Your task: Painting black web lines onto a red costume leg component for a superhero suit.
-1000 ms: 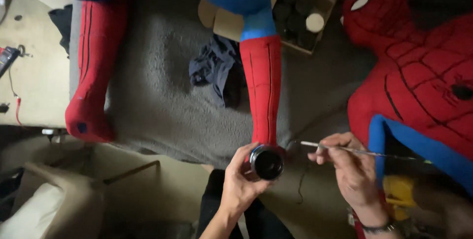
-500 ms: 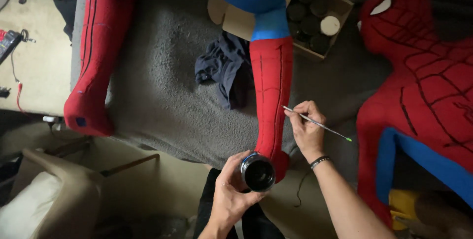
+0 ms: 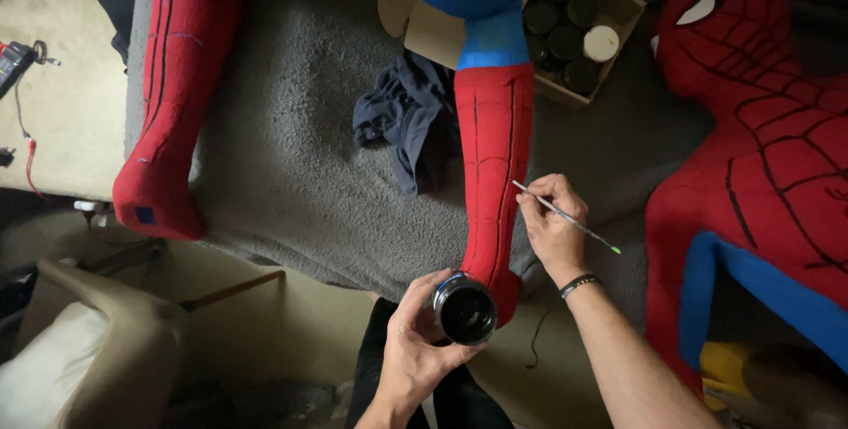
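Note:
A large red and blue costume figure lies on a grey blanket (image 3: 300, 155). Its right red leg (image 3: 493, 173) carries thin black painted lines. My right hand (image 3: 552, 226) holds a thin paintbrush (image 3: 565, 217) with the tip touching the edge of this leg. My left hand (image 3: 415, 354) grips a small round jar of black paint (image 3: 465, 310), held just below the foot of the leg. The other red leg (image 3: 172, 93) lies at the left, away from both hands.
An open cardboard box (image 3: 574, 27) with several dark paint jars sits beyond the leg. A dark blue cloth (image 3: 406, 120) lies crumpled beside the leg. A second red webbed figure (image 3: 760, 129) lies at the right. A beige chair (image 3: 106, 349) stands at lower left.
My right hand has moved the brush from the jar up to the side of the red leg. The view has shifted, and my left hand keeps the jar below the foot.

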